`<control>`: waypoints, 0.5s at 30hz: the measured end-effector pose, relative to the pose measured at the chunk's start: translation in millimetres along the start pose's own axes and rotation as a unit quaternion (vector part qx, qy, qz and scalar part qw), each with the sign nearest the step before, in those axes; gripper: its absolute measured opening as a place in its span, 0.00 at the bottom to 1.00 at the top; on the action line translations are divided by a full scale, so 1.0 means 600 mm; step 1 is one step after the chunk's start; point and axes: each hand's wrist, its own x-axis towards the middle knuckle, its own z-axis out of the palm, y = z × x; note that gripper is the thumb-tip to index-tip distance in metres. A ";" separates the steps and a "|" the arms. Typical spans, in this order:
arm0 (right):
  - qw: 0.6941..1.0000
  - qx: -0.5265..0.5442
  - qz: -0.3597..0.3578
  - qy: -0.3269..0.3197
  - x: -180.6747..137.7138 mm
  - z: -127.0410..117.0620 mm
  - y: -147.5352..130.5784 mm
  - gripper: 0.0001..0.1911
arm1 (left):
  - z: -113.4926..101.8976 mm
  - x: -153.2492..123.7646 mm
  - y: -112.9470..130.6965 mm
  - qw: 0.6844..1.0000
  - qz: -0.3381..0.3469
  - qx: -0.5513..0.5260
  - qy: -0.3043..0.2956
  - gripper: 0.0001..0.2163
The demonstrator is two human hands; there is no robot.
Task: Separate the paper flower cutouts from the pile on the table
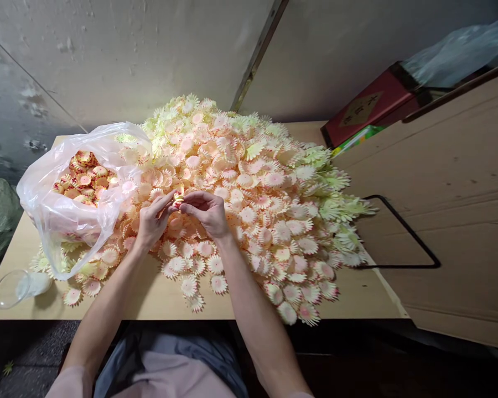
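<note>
Left hand (152, 220), right hand (208, 213), flower (178, 199) between

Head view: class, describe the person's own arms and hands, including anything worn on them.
The left hand and right hand are bare, no glove or watch showing. Both forearms are uncovered; a pale pinkish sleeve shows at the picture's lower left.

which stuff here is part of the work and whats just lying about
Seems part of the work:
red-and-yellow flower, held by left hand and right hand
pale flower pile on the table
plastic bag with redder flowers

Probably just lying about:
glass, near left corner
red box, back right
cardboard, right side
sack, left edge
</note>
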 end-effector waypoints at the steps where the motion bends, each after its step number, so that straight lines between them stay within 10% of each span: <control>1: 1.000 -0.001 0.002 0.000 0.000 0.000 -0.001 0.13 | -0.001 0.000 0.001 1.000 -0.011 -0.004 -0.004 0.16; 15: 0.999 -0.032 0.037 0.022 0.001 -0.006 0.000 0.14 | 0.001 -0.002 -0.002 0.993 -0.076 -0.078 -0.035 0.21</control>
